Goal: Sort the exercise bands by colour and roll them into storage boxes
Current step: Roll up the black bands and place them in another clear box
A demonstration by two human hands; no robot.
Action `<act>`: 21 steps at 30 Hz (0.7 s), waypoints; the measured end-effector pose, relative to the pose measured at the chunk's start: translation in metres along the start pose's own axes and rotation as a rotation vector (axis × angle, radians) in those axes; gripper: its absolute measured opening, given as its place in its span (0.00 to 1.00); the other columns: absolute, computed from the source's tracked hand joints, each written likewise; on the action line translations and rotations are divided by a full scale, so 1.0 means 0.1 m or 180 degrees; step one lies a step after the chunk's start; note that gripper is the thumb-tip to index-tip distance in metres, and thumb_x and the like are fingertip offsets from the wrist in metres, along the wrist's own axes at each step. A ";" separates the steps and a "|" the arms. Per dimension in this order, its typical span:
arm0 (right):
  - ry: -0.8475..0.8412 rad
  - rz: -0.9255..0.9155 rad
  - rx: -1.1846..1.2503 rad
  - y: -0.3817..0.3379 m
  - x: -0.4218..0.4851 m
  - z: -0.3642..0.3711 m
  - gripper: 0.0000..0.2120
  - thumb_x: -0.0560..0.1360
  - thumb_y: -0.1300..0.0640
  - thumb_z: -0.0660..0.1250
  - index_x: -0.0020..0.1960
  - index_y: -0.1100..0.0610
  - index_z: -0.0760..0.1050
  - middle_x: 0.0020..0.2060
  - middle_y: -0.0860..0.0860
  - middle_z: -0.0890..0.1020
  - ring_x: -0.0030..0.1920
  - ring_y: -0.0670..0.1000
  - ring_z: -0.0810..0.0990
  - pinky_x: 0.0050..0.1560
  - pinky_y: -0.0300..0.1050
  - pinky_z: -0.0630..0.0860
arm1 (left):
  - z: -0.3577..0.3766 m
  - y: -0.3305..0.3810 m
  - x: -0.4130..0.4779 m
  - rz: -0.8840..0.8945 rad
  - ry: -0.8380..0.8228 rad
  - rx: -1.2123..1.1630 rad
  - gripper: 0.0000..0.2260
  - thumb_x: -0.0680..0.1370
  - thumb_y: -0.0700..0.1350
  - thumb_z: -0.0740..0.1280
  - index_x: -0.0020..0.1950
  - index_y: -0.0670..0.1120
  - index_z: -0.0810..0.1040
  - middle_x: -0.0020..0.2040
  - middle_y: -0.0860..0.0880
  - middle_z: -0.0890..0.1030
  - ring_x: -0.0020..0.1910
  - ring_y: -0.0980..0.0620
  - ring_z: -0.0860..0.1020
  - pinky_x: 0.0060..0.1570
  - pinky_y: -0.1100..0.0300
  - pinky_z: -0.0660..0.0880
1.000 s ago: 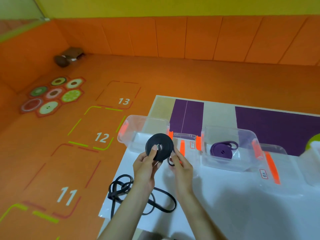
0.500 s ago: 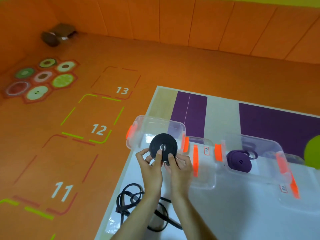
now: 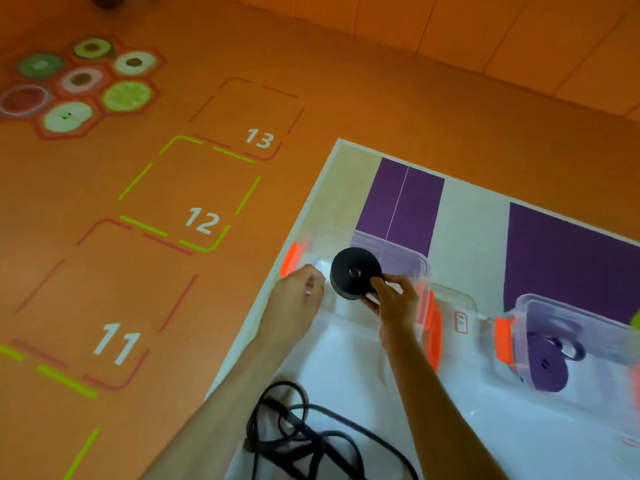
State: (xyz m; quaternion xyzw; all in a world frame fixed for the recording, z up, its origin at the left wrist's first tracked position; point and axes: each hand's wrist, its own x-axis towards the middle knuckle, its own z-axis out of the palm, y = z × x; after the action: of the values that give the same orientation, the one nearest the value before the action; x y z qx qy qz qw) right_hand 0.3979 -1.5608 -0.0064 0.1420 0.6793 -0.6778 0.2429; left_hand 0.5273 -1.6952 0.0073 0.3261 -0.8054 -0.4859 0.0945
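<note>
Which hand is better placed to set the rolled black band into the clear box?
Right. The right hand grips the rolled black exercise band over the clear plastic storage box; the left hand sits by its left rim, without the band.

A: Where does the one view look from?

B: From the person's head, above the near side of the bench (image 3: 474, 216), facing forward and steeply down.

A: How near is it?

B: Close. The left hand (image 3: 301, 292) and right hand (image 3: 394, 303) reach in from the bottom edge and meet about mid-frame at the black roll (image 3: 351, 271).

A: And how much does it take in?

B: A wide sweep: the bench slants across the lower right, the orange floor (image 3: 138, 278) fills the left, a strip of wall (image 3: 519, 36) crosses the top right.
</note>
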 end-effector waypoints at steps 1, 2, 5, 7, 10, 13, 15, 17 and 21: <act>-0.0057 -0.0005 -0.0168 0.00 0.11 0.04 0.08 0.77 0.71 0.71 0.46 0.60 0.76 0.43 0.58 0.86 0.46 0.56 0.87 0.38 0.47 0.86 | -0.02 -0.05 0.08 0.0183 0.0051 0.0274 0.06 0.83 0.46 0.62 0.49 0.49 0.78 0.44 0.51 0.82 0.44 0.48 0.81 0.46 0.45 0.81; -0.0100 -0.0003 -0.0354 0.01 0.23 0.09 0.08 0.77 0.71 0.71 0.46 0.60 0.76 0.43 0.58 0.85 0.45 0.55 0.86 0.35 0.44 0.84 | -0.04 -0.07 0.16 0.0339 0.0024 0.0517 0.06 0.83 0.45 0.62 0.50 0.48 0.78 0.44 0.50 0.81 0.43 0.46 0.81 0.44 0.44 0.80; -0.0182 0.0124 -0.0851 0.09 0.54 0.18 0.07 0.76 0.68 0.73 0.46 0.58 0.78 0.44 0.58 0.84 0.45 0.55 0.85 0.31 0.41 0.81 | 0.05 -0.05 0.40 0.0536 -0.0522 0.1146 0.07 0.83 0.40 0.63 0.57 0.45 0.80 0.50 0.45 0.81 0.48 0.41 0.81 0.48 0.45 0.79; -0.0222 0.0221 -0.1135 0.18 0.71 0.19 0.07 0.75 0.66 0.74 0.48 0.57 0.79 0.46 0.59 0.85 0.45 0.56 0.86 0.35 0.45 0.83 | 0.19 0.06 0.56 0.0362 -0.1017 0.1528 0.10 0.83 0.41 0.64 0.63 0.43 0.78 0.57 0.43 0.78 0.52 0.40 0.81 0.50 0.47 0.79; -0.0241 0.0251 -0.1484 0.28 0.88 0.17 0.08 0.74 0.65 0.75 0.49 0.55 0.81 0.48 0.58 0.85 0.46 0.56 0.86 0.45 0.50 0.85 | 0.39 0.08 0.83 -0.0104 -0.1355 0.1558 0.24 0.80 0.46 0.73 0.73 0.44 0.70 0.67 0.42 0.70 0.57 0.37 0.81 0.50 0.50 0.79; -0.0309 0.0280 -0.1609 0.36 0.98 0.13 0.07 0.74 0.64 0.75 0.49 0.53 0.82 0.47 0.57 0.86 0.47 0.57 0.87 0.50 0.53 0.84 | 0.52 -0.01 1.04 -0.0258 -0.1743 0.1679 0.43 0.74 0.45 0.79 0.82 0.50 0.58 0.75 0.41 0.63 0.64 0.34 0.78 0.55 0.49 0.79; -0.0373 0.0315 -0.1599 0.39 1.03 0.11 0.07 0.74 0.64 0.75 0.50 0.55 0.82 0.46 0.58 0.87 0.48 0.58 0.87 0.51 0.55 0.84 | 0.61 -0.05 1.11 -0.0195 -0.2006 0.1856 0.44 0.73 0.43 0.79 0.82 0.51 0.57 0.71 0.41 0.66 0.66 0.34 0.77 0.57 0.47 0.79; -0.0398 0.0320 -0.1657 0.44 1.09 0.11 0.07 0.73 0.64 0.75 0.50 0.55 0.83 0.47 0.59 0.87 0.49 0.59 0.87 0.49 0.53 0.84 | 0.69 -0.07 1.15 -0.0184 -0.2053 0.1935 0.40 0.73 0.43 0.79 0.78 0.50 0.61 0.67 0.41 0.69 0.65 0.35 0.78 0.54 0.48 0.78; -0.0369 0.0175 -0.1915 0.54 1.19 0.11 0.09 0.72 0.64 0.76 0.48 0.51 0.84 0.47 0.54 0.88 0.49 0.56 0.87 0.54 0.57 0.86 | 0.79 -0.02 1.18 -0.0091 -0.1912 0.2148 0.31 0.74 0.45 0.77 0.73 0.45 0.68 0.63 0.41 0.71 0.61 0.37 0.79 0.48 0.53 0.74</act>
State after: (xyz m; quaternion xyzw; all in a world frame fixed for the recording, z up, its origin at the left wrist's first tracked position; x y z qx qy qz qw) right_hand 0.3269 -1.5858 -0.1140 0.0431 0.8304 -0.4463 0.3307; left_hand 0.4002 -1.7114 -0.0542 0.1944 -0.9059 -0.2704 -0.2617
